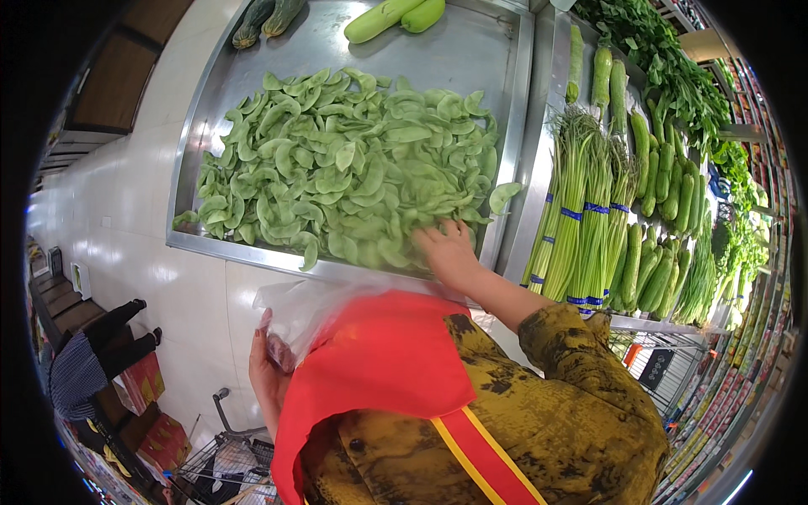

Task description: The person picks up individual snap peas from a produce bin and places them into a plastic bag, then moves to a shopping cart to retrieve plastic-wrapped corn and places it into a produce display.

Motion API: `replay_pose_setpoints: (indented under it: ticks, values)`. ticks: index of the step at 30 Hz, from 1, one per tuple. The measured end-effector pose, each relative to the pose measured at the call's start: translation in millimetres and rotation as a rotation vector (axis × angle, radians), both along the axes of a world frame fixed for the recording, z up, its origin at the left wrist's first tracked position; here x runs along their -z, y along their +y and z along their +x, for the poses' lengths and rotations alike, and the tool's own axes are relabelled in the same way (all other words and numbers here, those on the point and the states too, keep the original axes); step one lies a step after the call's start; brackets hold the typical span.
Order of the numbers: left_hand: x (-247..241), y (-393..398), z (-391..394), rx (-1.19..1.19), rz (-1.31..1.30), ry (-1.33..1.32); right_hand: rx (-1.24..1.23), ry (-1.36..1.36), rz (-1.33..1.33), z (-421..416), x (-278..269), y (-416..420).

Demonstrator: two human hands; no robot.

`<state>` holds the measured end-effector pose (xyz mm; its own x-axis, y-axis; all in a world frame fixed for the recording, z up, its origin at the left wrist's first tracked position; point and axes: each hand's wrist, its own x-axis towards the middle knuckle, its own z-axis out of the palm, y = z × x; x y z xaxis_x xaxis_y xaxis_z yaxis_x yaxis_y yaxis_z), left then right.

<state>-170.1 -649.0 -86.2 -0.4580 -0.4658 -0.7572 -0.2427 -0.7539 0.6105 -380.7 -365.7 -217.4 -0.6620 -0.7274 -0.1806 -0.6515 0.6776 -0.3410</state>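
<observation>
A wide heap of flat green bean pods (353, 164) lies in a stainless-steel tray (454, 57) before me. My right hand (449, 252) reaches over the tray's near edge into the lower right of the heap. Its fingertips touch the pods, and whether they grip any is hidden. Lower left, outside the tray, my left hand (268, 366) holds a clear plastic bag (309, 309) against the front of a red apron (385, 353). Through the film a dark reddish shape shows, too unclear to name. One pod (503, 197) rests on the tray's right rim.
Long green gourds (382, 19) and dark striped squashes (262, 25) lie at the tray's far end. To the right, a rack holds tape-bound green stalks (581, 240) and cucumbers (669, 183). Shopping carts (669, 360) (233, 464) stand on both sides. A person (88, 366) is at far left.
</observation>
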Motion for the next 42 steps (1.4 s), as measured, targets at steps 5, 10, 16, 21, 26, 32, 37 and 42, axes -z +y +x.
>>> replay_pose_setpoints:
  ticks: [5, 10, 16, 21, 26, 32, 37, 42]
  values:
    - [2, -1, -2, 0.035, -0.020, 0.002, -0.025, 0.181, -0.192, -54, -22, -42]
    - [-2, -2, -3, 0.002, -0.010, 0.010, 0.066, -0.189, -0.363, -144, -23, -29]
    - [0, -2, 8, -0.084, -0.007, 0.004, 0.670, 0.097, 0.187, -135, 13, 32]
    - [4, 0, 4, -0.062, 0.011, -0.009, 0.543, 0.010, 0.100, -52, 50, 12]
    - [2, -1, -3, -0.015, -0.006, -0.018, 0.415, 0.021, 0.103, -38, 9, -25]
    - [0, -4, 1, -0.050, -0.031, -0.015, 0.505, -0.054, -0.070, -194, -13, -23]
    - [-8, -2, 6, -0.067, -0.041, 0.003, 0.659, -0.093, 0.135, -283, 55, -16]
    - [-17, 1, 12, -0.103, -0.074, -0.004, 0.671, -0.223, 0.227, -238, 72, -25]
